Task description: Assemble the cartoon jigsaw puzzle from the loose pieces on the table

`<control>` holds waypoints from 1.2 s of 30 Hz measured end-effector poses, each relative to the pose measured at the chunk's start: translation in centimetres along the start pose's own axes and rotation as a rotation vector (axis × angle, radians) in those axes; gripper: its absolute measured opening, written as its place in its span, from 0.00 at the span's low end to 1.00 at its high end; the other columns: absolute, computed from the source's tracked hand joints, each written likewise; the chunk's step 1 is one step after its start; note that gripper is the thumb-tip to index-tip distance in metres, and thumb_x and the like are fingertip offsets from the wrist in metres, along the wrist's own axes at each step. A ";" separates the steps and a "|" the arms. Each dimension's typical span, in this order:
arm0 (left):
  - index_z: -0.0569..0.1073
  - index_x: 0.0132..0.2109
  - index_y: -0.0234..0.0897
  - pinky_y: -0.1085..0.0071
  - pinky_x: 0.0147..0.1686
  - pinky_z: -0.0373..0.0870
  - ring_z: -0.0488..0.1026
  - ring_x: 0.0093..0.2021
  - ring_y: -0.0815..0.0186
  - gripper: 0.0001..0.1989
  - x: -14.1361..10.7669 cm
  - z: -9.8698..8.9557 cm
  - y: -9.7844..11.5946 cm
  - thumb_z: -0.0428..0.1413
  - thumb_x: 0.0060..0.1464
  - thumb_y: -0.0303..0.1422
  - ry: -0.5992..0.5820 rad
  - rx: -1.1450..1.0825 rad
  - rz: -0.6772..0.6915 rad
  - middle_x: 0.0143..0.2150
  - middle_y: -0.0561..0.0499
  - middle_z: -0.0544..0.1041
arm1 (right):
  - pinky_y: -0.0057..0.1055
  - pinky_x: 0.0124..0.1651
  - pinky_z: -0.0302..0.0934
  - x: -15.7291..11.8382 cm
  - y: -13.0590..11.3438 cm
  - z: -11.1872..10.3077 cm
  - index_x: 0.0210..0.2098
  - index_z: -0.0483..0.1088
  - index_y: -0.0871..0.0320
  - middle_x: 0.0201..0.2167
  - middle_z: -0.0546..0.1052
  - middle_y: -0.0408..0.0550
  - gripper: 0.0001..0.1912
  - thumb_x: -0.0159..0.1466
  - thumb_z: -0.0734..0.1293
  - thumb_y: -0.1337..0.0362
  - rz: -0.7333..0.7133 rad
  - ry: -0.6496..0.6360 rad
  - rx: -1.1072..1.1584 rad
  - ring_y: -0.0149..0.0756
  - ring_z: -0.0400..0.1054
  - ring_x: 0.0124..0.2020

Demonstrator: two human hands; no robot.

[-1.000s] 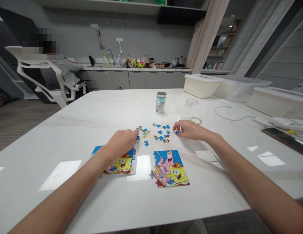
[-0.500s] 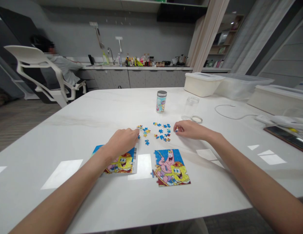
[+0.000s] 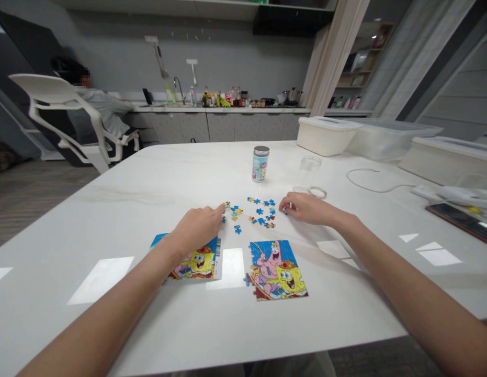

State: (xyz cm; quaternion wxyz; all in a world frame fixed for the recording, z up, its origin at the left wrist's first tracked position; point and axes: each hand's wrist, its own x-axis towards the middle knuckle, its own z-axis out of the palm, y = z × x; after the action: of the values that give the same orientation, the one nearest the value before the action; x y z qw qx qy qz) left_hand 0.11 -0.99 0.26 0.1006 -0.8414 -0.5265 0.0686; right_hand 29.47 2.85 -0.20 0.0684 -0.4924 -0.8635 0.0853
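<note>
Loose jigsaw puzzle pieces (image 3: 260, 211), mostly blue and yellow, lie scattered between my two hands. My left hand (image 3: 202, 225) is closed at the left edge of the pieces, its fingertips mostly hidden; a blue bit shows beside them. It reaches over a picture card (image 3: 202, 262) with a barcode, partly covered by my wrist. On the right, my right hand (image 3: 300, 208) has its fingers curled and pinched, with a small blue puzzle piece (image 3: 285, 213) at the tips. Nearer to me lies a partly joined puzzle (image 3: 278, 269) showing a pink starfish and a yellow sponge character, its left edge uneven.
Beyond the pieces stands a printed jar (image 3: 260, 165) with a metal lid. A clear jar (image 3: 310, 165) and a ring-shaped lid (image 3: 317, 192) sit to its right. Storage boxes (image 3: 325, 137), a white cable (image 3: 378, 188) and a phone (image 3: 461, 222) occupy the right side. A person (image 3: 104, 112) sits far left.
Almost nothing differs. The whole view has shifted slightly, and both hands stay in about the same places beside the pieces.
</note>
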 end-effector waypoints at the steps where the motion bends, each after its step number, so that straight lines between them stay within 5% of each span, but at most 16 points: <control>1: 0.65 0.54 0.34 0.69 0.27 0.62 0.75 0.33 0.60 0.17 0.0 0.1 0.0 0.39 0.62 0.30 0.003 0.003 -0.004 0.34 0.43 0.78 | 0.31 0.43 0.60 0.0 0.0 0.0 0.39 0.74 0.57 0.40 0.75 0.51 0.13 0.61 0.60 0.71 -0.004 0.006 0.002 0.38 0.69 0.40; 5: 0.60 0.60 0.36 0.68 0.27 0.62 0.76 0.33 0.58 0.21 0.2 0.6 -0.1 0.39 0.61 0.28 0.003 0.033 0.013 0.34 0.43 0.78 | 0.32 0.42 0.60 0.0 0.1 0.1 0.39 0.73 0.57 0.40 0.73 0.52 0.12 0.62 0.60 0.70 -0.014 0.013 0.004 0.38 0.69 0.39; 11: 0.69 0.46 0.36 0.68 0.26 0.61 0.75 0.30 0.59 0.15 0.2 0.0 0.1 0.39 0.60 0.27 -0.014 0.024 -0.008 0.31 0.44 0.77 | 0.32 0.42 0.59 0.0 -0.1 0.0 0.38 0.73 0.58 0.39 0.73 0.52 0.11 0.63 0.59 0.68 -0.022 -0.001 -0.024 0.39 0.69 0.38; 17: 0.67 0.50 0.34 0.67 0.27 0.63 0.76 0.32 0.56 0.16 0.1 -0.1 0.0 0.40 0.60 0.28 -0.009 0.023 -0.021 0.33 0.42 0.77 | 0.32 0.42 0.59 0.0 -0.1 0.0 0.38 0.73 0.57 0.38 0.74 0.51 0.11 0.63 0.60 0.68 0.001 0.002 -0.015 0.39 0.69 0.39; 24: 0.70 0.40 0.34 0.66 0.27 0.64 0.76 0.31 0.55 0.15 0.2 0.1 -0.2 0.38 0.61 0.28 -0.016 0.032 -0.045 0.31 0.42 0.77 | 0.34 0.43 0.60 0.1 0.3 0.4 0.41 0.71 0.58 0.39 0.73 0.51 0.09 0.63 0.61 0.65 -0.096 0.061 0.021 0.39 0.68 0.39; 36: 0.68 0.51 0.33 0.67 0.28 0.65 0.76 0.33 0.56 0.18 0.2 0.1 -0.1 0.39 0.59 0.27 -0.020 0.020 -0.036 0.33 0.41 0.78 | 0.32 0.44 0.60 -0.2 -2.1 -0.5 0.37 0.73 0.55 0.38 0.71 0.48 0.07 0.62 0.66 0.61 -0.267 -0.085 0.184 0.35 0.67 0.40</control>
State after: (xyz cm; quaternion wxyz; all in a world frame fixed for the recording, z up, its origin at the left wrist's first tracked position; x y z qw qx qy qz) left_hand 0.09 -0.73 0.15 0.1051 -0.8299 -0.5420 0.0804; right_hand 27.91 1.63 0.72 0.0876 -0.3607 -0.9119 0.1750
